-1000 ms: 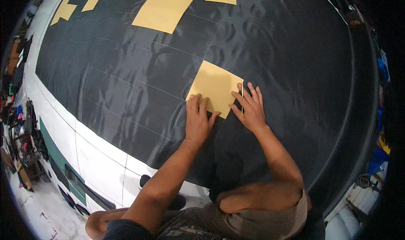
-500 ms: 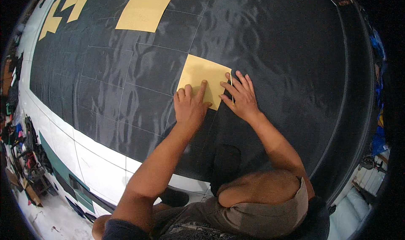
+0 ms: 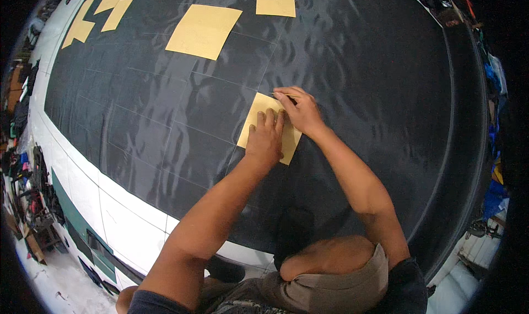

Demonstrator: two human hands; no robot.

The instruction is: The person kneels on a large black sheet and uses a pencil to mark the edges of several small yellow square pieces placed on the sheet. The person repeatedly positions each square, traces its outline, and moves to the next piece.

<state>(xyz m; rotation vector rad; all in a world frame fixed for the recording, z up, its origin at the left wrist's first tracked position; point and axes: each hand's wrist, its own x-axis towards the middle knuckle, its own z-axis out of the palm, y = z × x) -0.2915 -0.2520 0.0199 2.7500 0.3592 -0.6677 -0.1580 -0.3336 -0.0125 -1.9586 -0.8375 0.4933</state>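
A yellow four-sided card piece (image 3: 292, 143) lies flat on black sheet material (image 3: 358, 126). My left hand (image 3: 266, 137) rests on it, fingers stretched out and pressing it down. At the card's upper right edge, my right hand (image 3: 302, 111) is closed round a thin yellowish pencil-like stick (image 3: 291, 95). Its tip points left, near the card's top corner; whether it touches the sheet I cannot tell. Thin pale lines outlining four-sided shapes run across the sheet to the left of the card.
Beyond lie a larger yellow card (image 3: 204, 31), a small yellow rectangle (image 3: 275, 6) and angular yellow pieces (image 3: 113, 8). A white surface (image 3: 132, 195) borders the sheet at the left. Cluttered gear (image 3: 33, 198) stands past that. My bent knee (image 3: 330, 259) is at the near edge.
My right hand has gone from lying spread at the card's right edge to gripping the stick by its top corner. The left fingers now lie flatter on the card. The whole view has shifted.
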